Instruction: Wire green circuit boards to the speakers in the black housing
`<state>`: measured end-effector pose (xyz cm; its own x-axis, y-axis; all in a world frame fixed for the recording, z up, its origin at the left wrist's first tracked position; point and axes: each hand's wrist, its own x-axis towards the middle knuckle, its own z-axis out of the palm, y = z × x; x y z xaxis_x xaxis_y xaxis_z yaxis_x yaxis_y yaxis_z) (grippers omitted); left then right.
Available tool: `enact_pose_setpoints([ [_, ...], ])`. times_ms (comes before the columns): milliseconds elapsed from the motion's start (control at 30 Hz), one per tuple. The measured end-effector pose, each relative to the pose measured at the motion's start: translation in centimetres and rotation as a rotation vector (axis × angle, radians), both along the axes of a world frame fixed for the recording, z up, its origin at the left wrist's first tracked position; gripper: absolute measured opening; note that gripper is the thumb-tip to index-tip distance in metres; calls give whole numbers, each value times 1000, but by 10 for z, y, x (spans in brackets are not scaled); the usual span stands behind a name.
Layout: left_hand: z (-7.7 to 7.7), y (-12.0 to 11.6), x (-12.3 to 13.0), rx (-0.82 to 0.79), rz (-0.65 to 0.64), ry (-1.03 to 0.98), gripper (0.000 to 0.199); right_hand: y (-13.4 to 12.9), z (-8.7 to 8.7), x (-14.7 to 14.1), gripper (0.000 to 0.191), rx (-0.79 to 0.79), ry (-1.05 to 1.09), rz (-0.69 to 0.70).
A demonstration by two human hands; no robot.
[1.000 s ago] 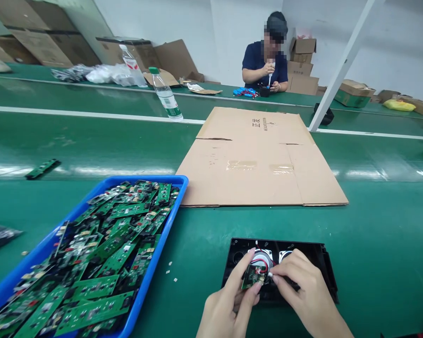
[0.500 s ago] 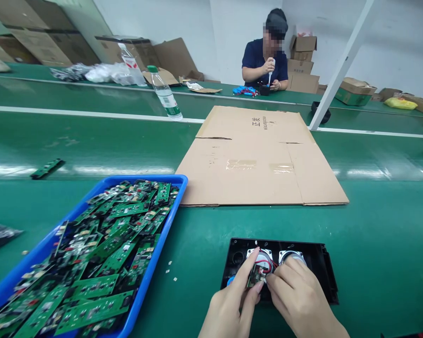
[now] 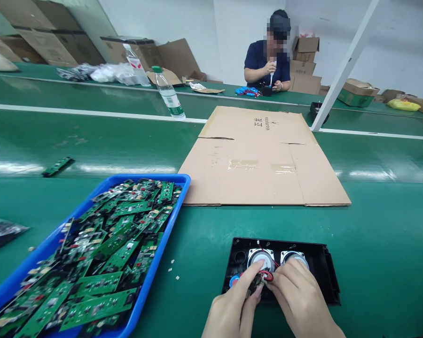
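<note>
Low in the view, my left hand [image 3: 232,300] pinches a small circuit board [image 3: 253,285] between thumb and fingers. My right hand [image 3: 301,295] is closed beside it, its fingertips at the red and black wires [image 3: 269,276] by the board; the fingers hide the exact grip. Both hands are over a black plastic housing [image 3: 319,270] lying on the green bench. Two round speakers sit in it: the left speaker [image 3: 259,256] shows partly, and the right speaker [image 3: 289,255] is mostly behind my right fingers. A blue round part [image 3: 234,280] lies at the housing's left.
A blue tray [image 3: 165,225] heaped with green circuit boards [image 3: 98,307] stands at left. Flattened cardboard [image 3: 264,183] lies beyond the housing. A single board [image 3: 58,166], a water bottle [image 3: 172,103] and a white post [image 3: 345,65] are farther off. Across the bench a person [image 3: 268,63] works.
The small board has tilted in my left fingers, showing less of its face. The wires have shifted, and more of the left speaker and the blue part shows. The camera view has moved slightly.
</note>
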<state>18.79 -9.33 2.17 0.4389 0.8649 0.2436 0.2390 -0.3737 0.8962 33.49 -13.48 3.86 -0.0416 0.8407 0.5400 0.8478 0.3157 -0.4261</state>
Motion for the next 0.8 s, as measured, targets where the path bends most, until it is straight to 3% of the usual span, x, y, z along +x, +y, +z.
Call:
enact_pose_setpoints([
  [133,5,8,-6,169,-157,85,36,-1,-1,6,16,-133,103,16],
  [267,10,13,-9,211,-208,102,35,1,3,12,24,-271,101,86],
  [633,3,9,-4,261,-110,55,32,1,-2,6,21,-280,106,77],
  [800,9,2,-10,149,-16,64,33,7,7,11,13,-377,182,56],
])
